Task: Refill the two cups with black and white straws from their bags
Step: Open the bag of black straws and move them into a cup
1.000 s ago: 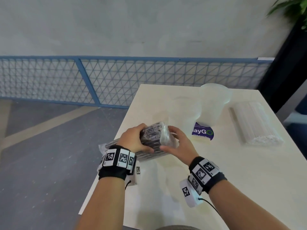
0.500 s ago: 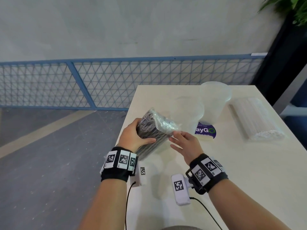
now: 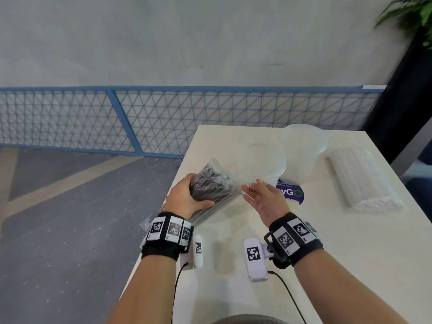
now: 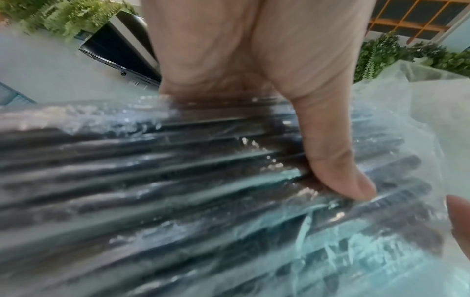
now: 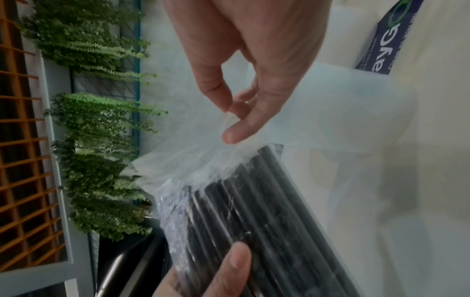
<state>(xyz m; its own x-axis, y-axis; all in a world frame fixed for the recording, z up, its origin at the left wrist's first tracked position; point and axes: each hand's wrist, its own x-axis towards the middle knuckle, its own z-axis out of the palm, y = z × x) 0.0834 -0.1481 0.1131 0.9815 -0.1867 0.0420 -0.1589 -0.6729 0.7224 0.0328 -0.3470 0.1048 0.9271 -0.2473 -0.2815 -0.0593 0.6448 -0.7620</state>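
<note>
My left hand (image 3: 194, 195) grips a clear bag of black straws (image 3: 215, 185), tilted with its open end up and away, above the table's left edge. In the left wrist view the thumb (image 4: 330, 140) presses across the bag of black straws (image 4: 178, 180). My right hand (image 3: 254, 192) is at the bag's top, and in the right wrist view this hand (image 5: 236, 112) pinches the loose plastic rim of the bag (image 5: 254, 211). Two translucent cups stand behind it, one near (image 3: 261, 164) and one farther (image 3: 301, 146). A bag of white straws (image 3: 360, 181) lies at the right.
The cream table (image 3: 350, 253) has its left edge just under my left hand, with grey floor below. A purple sticker (image 3: 292, 194) lies beside the near cup. A blue mesh fence (image 3: 163, 120) runs behind the table, and a dark post (image 3: 397, 101) stands at the back right.
The bag of black straws has come up from lying flat to a steep tilt, open end raised. My right hand has left the bag's end face and now holds its loose plastic rim.
</note>
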